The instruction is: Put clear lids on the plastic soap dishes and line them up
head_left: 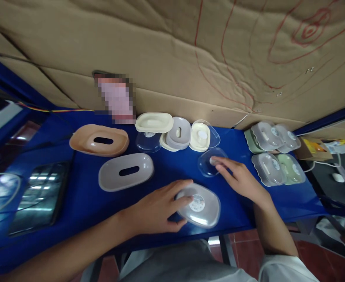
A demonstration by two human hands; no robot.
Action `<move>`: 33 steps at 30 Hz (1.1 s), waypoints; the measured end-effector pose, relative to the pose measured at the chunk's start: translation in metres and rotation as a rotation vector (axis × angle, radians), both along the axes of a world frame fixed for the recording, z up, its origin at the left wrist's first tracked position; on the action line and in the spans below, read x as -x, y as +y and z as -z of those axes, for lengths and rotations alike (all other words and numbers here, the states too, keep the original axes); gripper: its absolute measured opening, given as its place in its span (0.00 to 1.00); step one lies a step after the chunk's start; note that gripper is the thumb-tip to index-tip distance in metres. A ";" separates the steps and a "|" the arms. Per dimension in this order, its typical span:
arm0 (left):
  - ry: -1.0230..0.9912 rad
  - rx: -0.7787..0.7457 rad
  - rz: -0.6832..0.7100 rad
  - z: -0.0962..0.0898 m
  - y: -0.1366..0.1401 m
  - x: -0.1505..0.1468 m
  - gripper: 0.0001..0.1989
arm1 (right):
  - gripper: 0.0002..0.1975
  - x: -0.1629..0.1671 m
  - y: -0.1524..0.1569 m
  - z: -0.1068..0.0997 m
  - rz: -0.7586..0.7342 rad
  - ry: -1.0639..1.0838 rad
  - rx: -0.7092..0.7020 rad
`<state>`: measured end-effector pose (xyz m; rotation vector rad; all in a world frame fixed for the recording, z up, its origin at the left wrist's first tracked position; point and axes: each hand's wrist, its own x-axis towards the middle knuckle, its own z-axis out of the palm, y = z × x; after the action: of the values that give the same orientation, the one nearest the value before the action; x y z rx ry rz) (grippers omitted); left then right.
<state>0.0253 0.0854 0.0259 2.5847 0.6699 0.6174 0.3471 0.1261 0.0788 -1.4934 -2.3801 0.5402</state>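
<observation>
My left hand (163, 207) grips the left end of a pale grey oval plastic box with a clear lid (203, 213). Its fingers curve round the rim, and one lies on top by a round white label. Over on the right, my right hand (243, 178) has its fingertips on a loose clear plastic lid (209, 168), at a small whitish spot that they partly cover. Left of the box lies a grey oval tray with a slot (110, 176). An orange slotted tray (83, 141) is behind it.
Cream dishes (153, 117), a grey dish (184, 127) and another clear lid (147, 145) lie by the cardboard wall (160, 51). Several lidded boxes (268, 168) are stacked at right. A dark tablet-like panel (40, 196) lies left on the blue table (172, 168).
</observation>
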 end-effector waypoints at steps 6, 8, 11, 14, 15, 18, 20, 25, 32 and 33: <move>0.029 -0.123 -0.126 0.005 0.003 -0.003 0.29 | 0.55 0.018 -0.025 -0.009 -0.450 -0.050 0.155; 0.037 -0.149 -0.152 0.005 0.005 -0.003 0.33 | 0.54 0.025 -0.032 -0.002 -0.439 -0.128 0.117; 0.036 -0.190 -0.148 0.005 0.007 -0.002 0.38 | 0.45 0.031 -0.036 0.006 -0.451 -0.143 0.082; 0.021 -0.219 -0.164 0.004 0.008 -0.001 0.39 | 0.40 0.033 -0.036 0.009 -0.439 -0.108 0.055; 0.016 -0.227 -0.172 0.003 0.008 -0.001 0.38 | 0.39 0.034 -0.036 0.008 -0.435 -0.097 0.041; -0.023 -0.279 -0.181 -0.002 0.010 0.002 0.35 | 0.37 0.032 -0.035 0.002 -0.443 -0.051 0.010; -0.050 -0.349 -0.190 -0.009 0.013 0.006 0.32 | 0.37 0.022 -0.030 -0.005 -0.410 0.020 -0.008; 0.153 -0.490 -0.573 -0.031 0.021 0.018 0.09 | 0.37 -0.038 0.009 -0.010 0.129 0.128 -0.323; 0.356 -0.455 -0.631 -0.022 0.012 0.009 0.09 | 0.36 -0.090 0.064 0.046 0.534 -0.071 -0.396; 0.331 -0.429 -0.599 -0.019 0.010 0.008 0.08 | 0.36 -0.091 0.068 0.054 0.512 -0.079 -0.412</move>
<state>0.0177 0.0956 0.0453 2.9052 1.6126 0.5497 0.4383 0.1941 0.0252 -1.8360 -1.8834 -0.1222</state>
